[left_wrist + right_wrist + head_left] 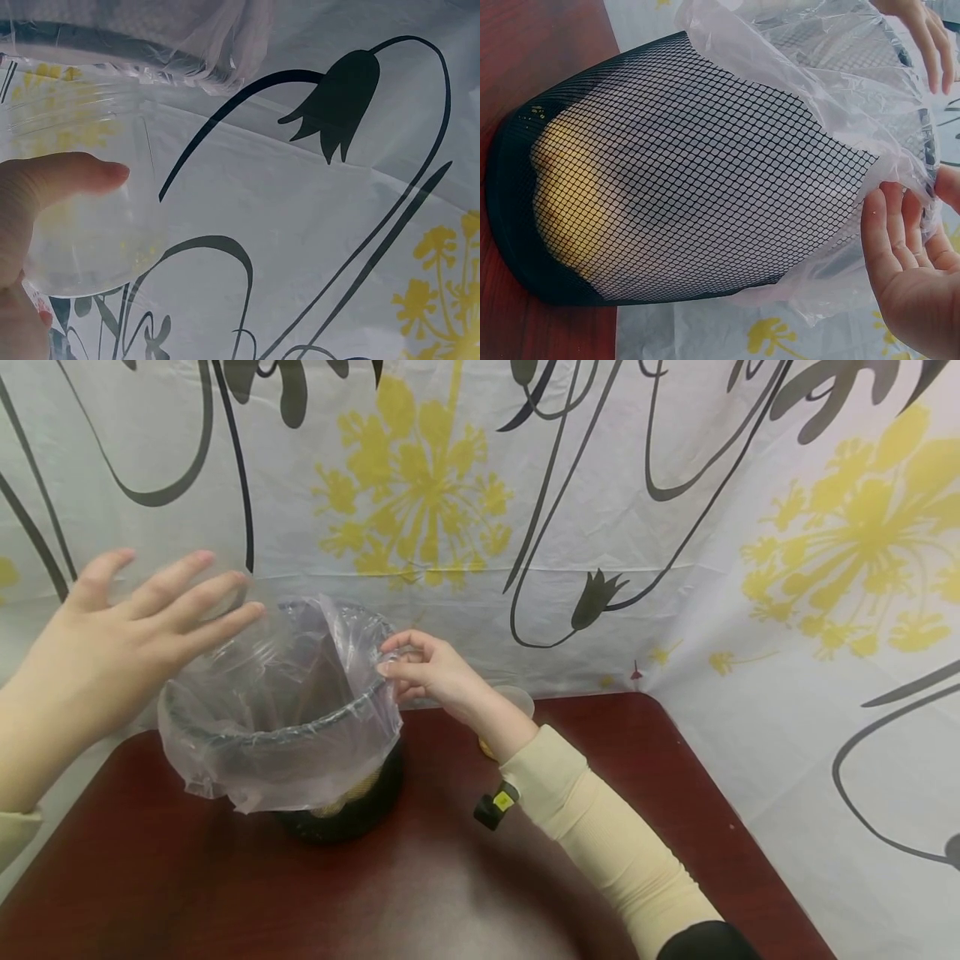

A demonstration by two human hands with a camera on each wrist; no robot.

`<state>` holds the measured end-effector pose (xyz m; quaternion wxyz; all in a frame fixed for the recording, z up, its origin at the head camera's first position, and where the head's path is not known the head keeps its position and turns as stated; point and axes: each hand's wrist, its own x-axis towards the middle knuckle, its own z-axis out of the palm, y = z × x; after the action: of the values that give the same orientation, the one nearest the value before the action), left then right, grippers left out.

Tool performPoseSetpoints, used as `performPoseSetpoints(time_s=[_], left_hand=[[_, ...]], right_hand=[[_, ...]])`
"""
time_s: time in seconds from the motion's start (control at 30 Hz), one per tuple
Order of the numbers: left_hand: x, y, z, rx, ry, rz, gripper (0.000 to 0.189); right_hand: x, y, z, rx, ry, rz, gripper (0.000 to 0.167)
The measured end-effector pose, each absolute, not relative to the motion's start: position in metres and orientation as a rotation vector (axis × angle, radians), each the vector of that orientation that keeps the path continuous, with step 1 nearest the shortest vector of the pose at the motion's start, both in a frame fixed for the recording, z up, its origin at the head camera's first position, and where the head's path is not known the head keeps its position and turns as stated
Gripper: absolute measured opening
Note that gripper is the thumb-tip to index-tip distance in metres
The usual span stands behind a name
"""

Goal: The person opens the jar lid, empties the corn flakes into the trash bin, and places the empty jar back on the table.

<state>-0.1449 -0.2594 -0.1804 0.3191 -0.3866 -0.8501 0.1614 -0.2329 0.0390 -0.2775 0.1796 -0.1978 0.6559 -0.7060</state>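
Observation:
A black mesh wastebasket [705, 172] stands on the table, lined with a thin translucent plastic bag [300, 777] folded over its rim. Something yellow [570, 202] shows through the mesh near its bottom. My left hand [142, 631] is above the left side of the opening. In the left wrist view its thumb and fingers hold a clear plastic jar [97, 225] with a threaded neck; the jar hardly shows in the head view. At the right of the rim, my right hand [431, 672] pinches the bag's edge, thumb on one side and fingers on the other.
Behind my right wrist stands a clear container [516, 697], mostly hidden, with some yellow low in it. The dark red table [450, 877] reaches back to a white flower-printed curtain [600, 527], which also hangs along the right side.

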Motion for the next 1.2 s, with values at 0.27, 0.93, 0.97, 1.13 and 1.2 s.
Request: performPoseSetpoints(time_s=[0.27,0.93,0.97,1.13,1.2], left_hand=[[-0.146,-0.259,-0.181,-0.990,-2.135,0.273,0.084],[-0.145,-0.275,-0.194,-0.654,-2.141,0.041,0.099],[-0.146,-0.276,-0.196,-0.643,-2.116,0.024,0.098],[-0.150,-0.279,-0.200,-0.582,-2.048,-0.077,0.093],[-0.151,-0.279,-0.201,-0.543,-2.037,-0.134,0.095]], right_hand=[[-0.233,0.039,-0.277,-0.547,1.842,-2.004,0.026],[-0.234,0.038,-0.280,-0.544,1.834,-2.017,0.025],[-0.234,0.038,-0.280,-0.544,1.833,-2.019,0.024],[-0.233,0.038,-0.280,-0.545,1.825,-2.032,0.024],[-0.233,0.038,-0.280,-0.543,1.820,-2.037,0.023]])
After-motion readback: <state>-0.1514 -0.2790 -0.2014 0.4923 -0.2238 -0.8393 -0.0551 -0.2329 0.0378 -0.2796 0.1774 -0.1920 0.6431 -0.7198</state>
